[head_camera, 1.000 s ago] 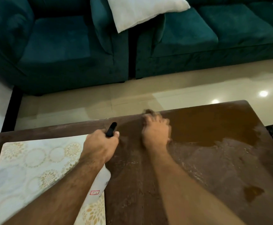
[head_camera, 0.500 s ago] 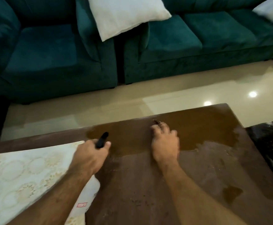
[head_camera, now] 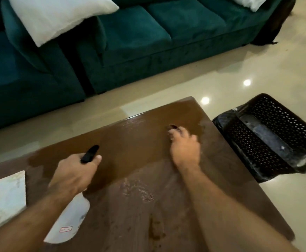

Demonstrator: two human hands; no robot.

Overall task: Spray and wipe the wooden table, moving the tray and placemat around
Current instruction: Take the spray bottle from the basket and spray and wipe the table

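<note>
Wiping in hand: right hand [head_camera: 185, 148] pressed on the wet far part of the table [head_camera: 130, 206], fingers [head_camera: 174, 132] over something dark, perhaps a cloth, too blurred to be sure. Left hand [head_camera: 74, 173] wrapped round the spray bottle [head_camera: 70, 220], held above the table. Placemat [head_camera: 3, 199] at the left edge; black perforated tray [head_camera: 272, 135] apparently off the table to the right. Droplets on the near half unwiped. Next, probably: draw the wiping hand back over that patch.

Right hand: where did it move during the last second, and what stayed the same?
The right hand slid along the table toward its far right corner, wiping with something dark under its fingers, and the wet patch widened. The left hand kept holding the spray bottle; the placemat stayed put.
</note>
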